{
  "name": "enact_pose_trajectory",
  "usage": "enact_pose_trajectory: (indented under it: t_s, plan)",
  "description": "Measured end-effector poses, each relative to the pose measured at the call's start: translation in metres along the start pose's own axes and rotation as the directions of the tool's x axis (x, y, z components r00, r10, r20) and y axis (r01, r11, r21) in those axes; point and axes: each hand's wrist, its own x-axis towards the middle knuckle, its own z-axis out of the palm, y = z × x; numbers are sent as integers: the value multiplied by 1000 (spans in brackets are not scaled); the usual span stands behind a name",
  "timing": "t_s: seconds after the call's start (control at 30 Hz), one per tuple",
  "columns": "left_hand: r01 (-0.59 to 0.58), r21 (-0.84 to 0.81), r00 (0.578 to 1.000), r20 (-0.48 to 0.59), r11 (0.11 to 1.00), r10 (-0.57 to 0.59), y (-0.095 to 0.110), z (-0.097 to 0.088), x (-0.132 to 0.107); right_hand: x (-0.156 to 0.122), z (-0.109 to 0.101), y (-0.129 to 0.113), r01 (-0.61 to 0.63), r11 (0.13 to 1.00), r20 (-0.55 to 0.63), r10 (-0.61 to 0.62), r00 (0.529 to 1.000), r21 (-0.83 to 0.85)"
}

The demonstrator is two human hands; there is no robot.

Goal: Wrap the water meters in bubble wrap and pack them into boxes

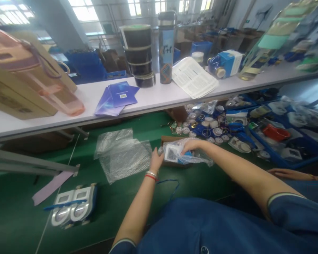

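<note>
In front of me, a white and blue device with a square window (172, 153) lies in clear bubble wrap (201, 157). It rests in or over a small open cardboard box (166, 139); how deep it sits is hard to see. My left hand (156, 161) pinches the left end of the wrap beside the box. From above, my right hand (191, 145) is closed over the wrapped device, its fingertips partly hidden by the plastic. Left of the box lie flat sheets of bubble wrap (124, 155).
Two similar white-framed devices (72, 206) lie at lower left. Many loose round parts (206, 123) and blue bins (281, 160) fill the right. A raised white shelf (153, 97) carries bottles, purple leaflets (119, 97) and papers. Another person's hand (291, 173) is at right.
</note>
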Motion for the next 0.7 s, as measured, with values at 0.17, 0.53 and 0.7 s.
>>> enact_pose_trajectory:
  t_s: [0.17,0.53,0.7]
  plan:
    - [5,74,1000,12,997,-5,1,17,15,48,11,15,-12,999,296,20,955,-30]
    - [-543,501,837,379,674,394,33,33,-61,75,49,40,-9,977,146,41,988,-215]
    - [-525,531,793,588,665,157,33,74,3,27,51,56,90,966,-194,-138,971,-241]
